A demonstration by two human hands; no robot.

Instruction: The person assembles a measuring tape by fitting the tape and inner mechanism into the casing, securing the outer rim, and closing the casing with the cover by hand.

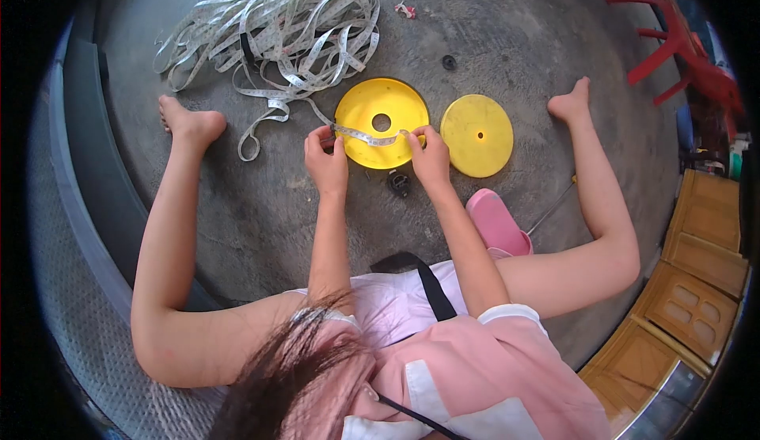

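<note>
Between my legs a round yellow reel case half (363, 99) lies on the floor, its inside facing up and a hole at its middle. Across it runs a white measuring tape (370, 138). My left hand (325, 163) pinches the tape at the case's left edge. The tape's end is between the fingers of my right hand (430, 157), at the right edge. From my left hand the tape leads back to a large tangled heap (301, 32) at the far left. A second yellow disc (477, 139) with a small centre hole lies just right of my right hand.
A small black part (398, 183) sits just below the case, and a round black piece (450, 62) lies farther off. A pink slipper (499, 222) is near my right thigh. At far right stand a red plastic chair (673, 44) and wooden cabinets (689, 305).
</note>
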